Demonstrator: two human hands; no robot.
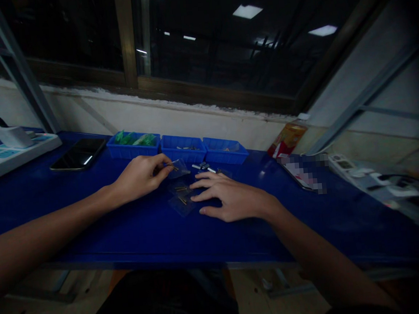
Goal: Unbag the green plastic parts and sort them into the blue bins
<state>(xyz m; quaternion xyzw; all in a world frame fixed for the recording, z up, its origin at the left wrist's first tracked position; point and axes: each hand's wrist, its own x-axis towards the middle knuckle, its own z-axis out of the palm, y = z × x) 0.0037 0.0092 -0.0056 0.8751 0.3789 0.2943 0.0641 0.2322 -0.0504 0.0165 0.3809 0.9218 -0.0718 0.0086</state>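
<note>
My left hand (146, 174) is closed in a pinch on a small clear plastic bag (179, 168) with thin brass-coloured pins in it. My right hand (227, 194) lies palm down with its fingers spread, over the table just right of the other bags. Two more clear bags (183, 205) with brass-coloured pins lie on the blue table (146, 229) between my hands. Several small silvery metal pieces (203, 167) lie just beyond my right fingertips. What lies under my right palm is hidden.
Three blue bins stand at the back: one with green plastic (133, 139), a middle bin (183, 147) and a right bin (225, 149) with small parts. A black phone (78, 153) and power strip (20, 155) lie left. Another phone (301, 174) and power strip (363, 176) lie right.
</note>
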